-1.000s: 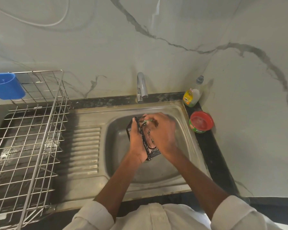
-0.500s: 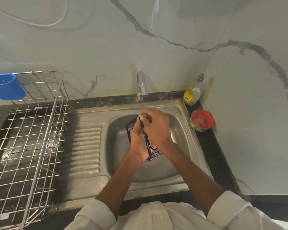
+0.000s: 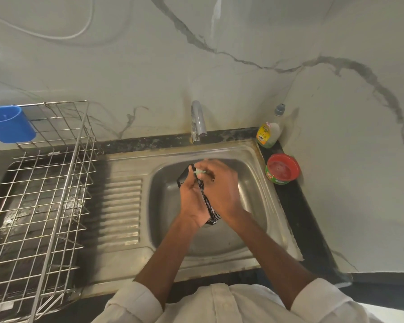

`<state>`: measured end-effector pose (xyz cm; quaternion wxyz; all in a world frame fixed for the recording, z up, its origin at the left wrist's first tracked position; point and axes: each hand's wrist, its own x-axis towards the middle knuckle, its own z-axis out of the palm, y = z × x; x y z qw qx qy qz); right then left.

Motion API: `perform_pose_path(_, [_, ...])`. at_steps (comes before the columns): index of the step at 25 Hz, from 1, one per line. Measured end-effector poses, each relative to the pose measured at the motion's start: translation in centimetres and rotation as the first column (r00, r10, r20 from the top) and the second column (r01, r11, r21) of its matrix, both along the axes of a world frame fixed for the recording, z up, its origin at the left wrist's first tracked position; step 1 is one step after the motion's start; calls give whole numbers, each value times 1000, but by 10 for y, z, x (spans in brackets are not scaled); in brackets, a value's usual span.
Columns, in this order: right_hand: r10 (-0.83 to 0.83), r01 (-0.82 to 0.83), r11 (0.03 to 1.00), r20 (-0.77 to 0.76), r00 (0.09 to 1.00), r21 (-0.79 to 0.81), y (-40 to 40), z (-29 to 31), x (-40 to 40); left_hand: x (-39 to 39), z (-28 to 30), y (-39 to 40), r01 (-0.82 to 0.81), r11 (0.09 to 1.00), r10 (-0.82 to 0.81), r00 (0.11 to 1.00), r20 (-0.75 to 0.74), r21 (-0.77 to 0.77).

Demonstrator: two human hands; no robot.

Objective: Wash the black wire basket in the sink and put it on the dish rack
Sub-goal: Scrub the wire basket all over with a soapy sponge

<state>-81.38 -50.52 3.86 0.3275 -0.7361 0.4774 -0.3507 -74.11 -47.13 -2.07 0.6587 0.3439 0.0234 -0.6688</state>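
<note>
While the left hand (image 3: 191, 201) is gripping the black wire basket (image 3: 205, 201) over the steel sink basin (image 3: 257, 197), the right hand (image 3: 219, 187) is working its pale green scrubber (image 3: 200, 171) farther up the rim, so scrubbing is continuing, the wire dish rack (image 3: 40, 194) waiting.

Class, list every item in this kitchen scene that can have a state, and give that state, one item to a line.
black wire basket: held on edge over the sink, between both hands
left hand: grips the basket
right hand: holds a pale green scrubber at the basket's top
tap: no water visibly running
sink: not filled
dish rack: no dishes in it
soap bottle: upright, capped
red tub: lid on
</note>
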Motion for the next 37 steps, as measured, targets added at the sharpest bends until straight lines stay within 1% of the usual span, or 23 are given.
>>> perform_pose_path(1, [19, -19, 1000, -1, 1000, 8, 2, 4, 7, 2, -4, 0, -17, 1000, 16, 1000, -15, -19])
perform_pose_path(2, [37, -37, 999, -46, 998, 5, 6, 5, 9, 4, -7, 0, -16, 999, 16, 1000, -4, -46])
perform_pose_path(4, [107, -108, 994, -218, 970, 8, 17, 1, -1, 15, -12, -1, -4, 996, 3, 1000, -11, -92])
perform_pose_path(5, [150, -145, 989, -301, 942, 37, 21, -2, -9, 20, -12, -1, -18, 996, 18, 1000, -5, -86])
perform_pose_path(6, [191, -179, 982, -344, 919, 66, 24, -4, -16, 23, -10, 0, -42, 997, 43, 999, 7, -66])
perform_pose_path(8, [206, -203, 978, -314, 927, 41, 22, 1, -12, 23, 0, 3, -58, 998, 59, 998, 14, -37])
perform_pose_path(10, [172, -179, 984, -217, 961, -10, 16, 12, 2, 19, 2, 2, -61, 997, 60, 998, -12, -38])
perform_pose_path(12, [256, -280, 958, -245, 935, -67, 17, 12, 0, 25, 3, 3, -87, 996, 87, 996, -2, -31])
perform_pose_path(13, [312, -353, 930, -288, 905, -102, 21, 4, -9, 32, 1, 2, -78, 996, 79, 997, 15, -52])
perform_pose_path(14, [338, -384, 917, -305, 890, -103, 27, -6, -21, 37, -1, 3, -67, 994, 68, 998, 13, -84])
perform_pose_path(15, [314, -351, 933, -309, 898, -73, 28, -12, -31, 37, -1, 5, -65, 994, 68, 997, 28, -93])
perform_pose_path(17, [170, -188, 982, -326, 930, -23, 26, -14, -35, 31, 4, 5, -21, 998, 25, 997, 75, -52])
perform_pose_path(18, [157, -178, 984, -350, 923, -27, 24, -14, -33, 27, 8, 3, -10, 999, 13, 995, 98, -34])
perform_pose_path(20, [196, -230, 972, -367, 909, -52, 26, -14, -34, 27, 10, 0, -50, 999, 52, 991, 120, -19])
perform_pose_path(23, [94, -117, 992, -354, 931, -42, 23, -17, -50, 32, 8, -3, -108, 991, 112, 993, 44, -85])
perform_pose_path(24, [88, -110, 993, -338, 937, -47, 26, -19, -52, 31, 8, -4, -121, 988, 123, 992, 9, -92])
perform_pose_path(26, [66, -93, 992, -273, 960, -85, 33, -22, -51, 30, 5, -7, -152, 986, 151, 988, -10, -69])
perform_pose_path(28, [-39, 23, 997, -215, 976, -77, 26, -23, -51, 31, 3, -7, -182, 983, 182, 983, -15, -31])
perform_pose_path(29, [-58, 47, 997, -201, 978, -60, 21, -22, -52, 29, 4, -5, -183, 983, 183, 983, 10, -4])
perform_pose_path(31, [-7, -3, 999, -190, 982, -53, 19, -19, -46, 24, 7, -4, -171, 983, 163, 980, 111, 70])
perform_pose_path(33, [23, -35, 998, -210, 977, -55, 24, -16, -35, 19, 6, -5, -161, 984, 149, 977, 152, 70])
perform_pose_path(36, [147, -171, 980, -207, 967, -104, 40, -21, -29, 23, -1, -4, -142, 990, 143, 989, 37, -19])
perform_pose_path(37, [150, -171, 980, -181, 972, -102, 37, -21, -26, 22, -2, -4, -139, 990, 139, 990, 16, -27])
